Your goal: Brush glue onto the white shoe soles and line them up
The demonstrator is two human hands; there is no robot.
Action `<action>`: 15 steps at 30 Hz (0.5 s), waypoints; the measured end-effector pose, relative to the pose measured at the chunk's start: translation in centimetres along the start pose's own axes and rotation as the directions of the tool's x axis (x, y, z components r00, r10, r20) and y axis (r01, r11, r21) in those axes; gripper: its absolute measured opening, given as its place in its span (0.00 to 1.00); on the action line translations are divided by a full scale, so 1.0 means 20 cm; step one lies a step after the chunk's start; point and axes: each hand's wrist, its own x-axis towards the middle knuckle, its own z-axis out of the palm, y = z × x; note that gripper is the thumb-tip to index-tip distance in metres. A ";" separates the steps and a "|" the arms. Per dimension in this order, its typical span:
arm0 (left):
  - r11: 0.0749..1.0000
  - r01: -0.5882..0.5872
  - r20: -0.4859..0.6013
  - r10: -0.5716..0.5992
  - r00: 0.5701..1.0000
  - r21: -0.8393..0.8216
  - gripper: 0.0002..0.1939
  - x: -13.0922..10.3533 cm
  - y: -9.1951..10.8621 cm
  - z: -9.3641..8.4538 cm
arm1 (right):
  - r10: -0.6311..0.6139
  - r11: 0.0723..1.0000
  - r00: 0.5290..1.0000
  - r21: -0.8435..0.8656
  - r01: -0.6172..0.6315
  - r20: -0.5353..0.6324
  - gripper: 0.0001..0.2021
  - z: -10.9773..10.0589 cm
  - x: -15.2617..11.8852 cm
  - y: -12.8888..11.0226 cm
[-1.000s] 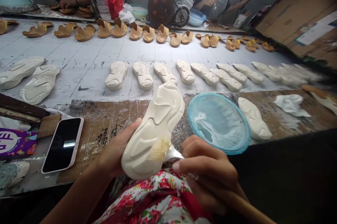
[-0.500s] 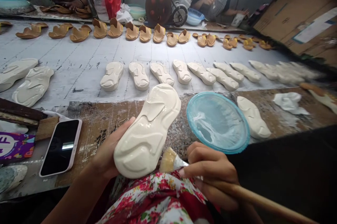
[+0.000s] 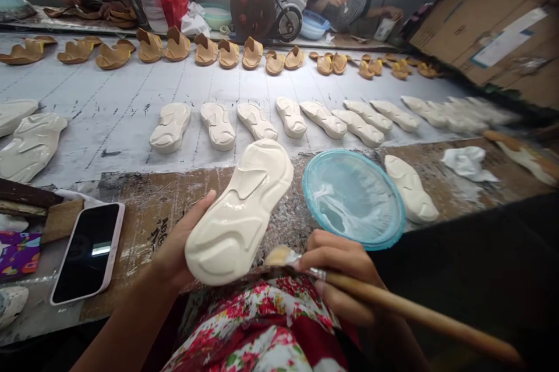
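Brushing cream sole (image 3: 240, 215) seems step in hand! Sole held tilted over counter's (image 3: 135, 267) near edge, left hand (image 3: 179, 250) curled around its side, fingers mostly hidden. Brush (image 3: 393, 298) gripped in closed right hand (image 3: 349, 255), bristles clear of sole, blue tub (image 3: 400, 223) just beyond. Next move, probably: bristles to be reloaded or laid on sole, grip kept steady.

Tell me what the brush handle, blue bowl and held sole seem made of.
Brush handle: probably wood, smooth, with a warm brown tone.
Blue bowl: likely plastic, rim smooth and evenly blue.
Held sole: perhaps rubber or foam; bright highlights show gloss.
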 end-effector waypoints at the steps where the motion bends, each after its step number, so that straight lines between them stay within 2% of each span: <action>1: 0.999 0.017 0.020 -0.017 1.000 -0.030 0.28 0.02 0.01 -0.01 | 0.052 0.999 0.995 -0.004 -0.052 -0.091 0.08 -0.02 -0.02 0.02; 2: 0.998 0.002 0.016 -0.001 1.000 -0.066 0.27 0.03 0.01 -0.02 | 0.129 0.991 0.968 0.001 -0.132 -0.215 0.07 -0.05 -0.04 0.05; 4: 0.974 -0.180 -0.047 0.175 0.983 -0.139 0.23 0.05 0.00 -0.05 | 0.283 0.953 0.844 0.035 -0.300 -0.457 0.04 -0.10 -0.07 0.10; 5: 0.940 -0.292 -0.078 0.282 0.956 -0.176 0.21 0.06 0.00 -0.06 | 0.331 0.931 0.773 0.054 -0.361 -0.541 0.06 -0.13 -0.08 0.12; 6: 0.905 -0.363 -0.089 0.352 0.932 -0.220 0.20 0.07 -0.02 -0.08 | 0.363 0.912 0.722 0.067 -0.404 -0.589 0.09 -0.16 -0.09 0.14; 7: 0.885 -0.379 -0.060 0.377 0.924 -0.270 0.19 0.07 -0.03 -0.11 | 0.388 0.896 0.695 0.070 -0.439 -0.605 0.11 -0.19 -0.10 0.16; 8: 0.890 -0.331 0.010 0.352 0.936 -0.313 0.18 0.09 -0.05 -0.14 | 0.411 0.879 0.682 0.064 -0.473 -0.605 0.12 -0.22 -0.10 0.18; 10: 0.942 -0.113 0.191 0.180 0.965 -0.316 0.21 0.12 -0.10 -0.21 | 0.459 0.835 0.663 0.034 -0.549 -0.592 0.13 -0.26 -0.11 0.21; 11: 0.958 -0.005 0.258 0.083 0.963 -0.286 0.25 0.15 -0.12 -0.25 | 0.481 0.810 0.654 0.010 -0.587 -0.584 0.14 -0.28 -0.11 0.22; 13: 0.966 0.108 0.315 -0.029 0.948 -0.234 0.29 0.20 -0.16 -0.31 | 0.516 0.760 0.652 -0.054 -0.648 -0.556 0.14 -0.31 -0.11 0.25; 15: 0.969 0.125 0.296 -0.057 0.954 -0.215 0.28 0.24 -0.19 -0.33 | 0.547 0.725 0.669 -0.115 -0.680 -0.504 0.13 -0.32 -0.12 0.27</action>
